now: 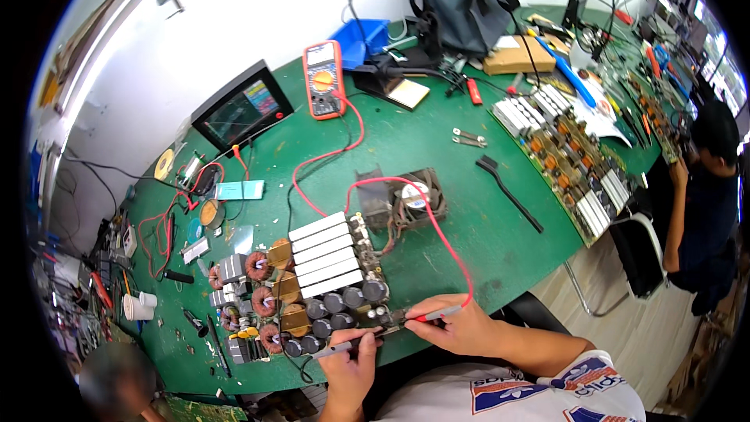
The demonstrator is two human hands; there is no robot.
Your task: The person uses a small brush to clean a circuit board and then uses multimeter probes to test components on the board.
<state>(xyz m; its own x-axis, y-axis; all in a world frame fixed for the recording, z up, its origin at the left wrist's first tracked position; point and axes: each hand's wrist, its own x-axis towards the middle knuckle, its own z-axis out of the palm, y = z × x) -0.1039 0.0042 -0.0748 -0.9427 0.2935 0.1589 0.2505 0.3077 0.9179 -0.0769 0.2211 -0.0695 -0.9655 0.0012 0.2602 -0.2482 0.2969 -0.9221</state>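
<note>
My left hand (pixel 351 371) is closed around a grey-bodied test probe (pixel 334 350) with a black lead. A second test probe (pixel 439 314), with a red lead (pixel 455 254), is pinched in my right hand (pixel 461 330). Both tips meet near the lower right corner of a circuit board (pixel 326 258); whether they touch its contacts is too small to tell. White bars, black round capacitors and copper coils crowd that board. The red lead runs back to an orange multimeter (pixel 323 82) standing farther off on the green bench (pixel 476 266).
Beyond the board lies a dusty cooling fan (pixel 418 199), with a black brush (pixel 509 195) to its right. Another populated board (pixel 566 156) sits at the right edge. A tilted screen device (pixel 242 108) stands at the back left. A co-worker (pixel 707 187) works at far right.
</note>
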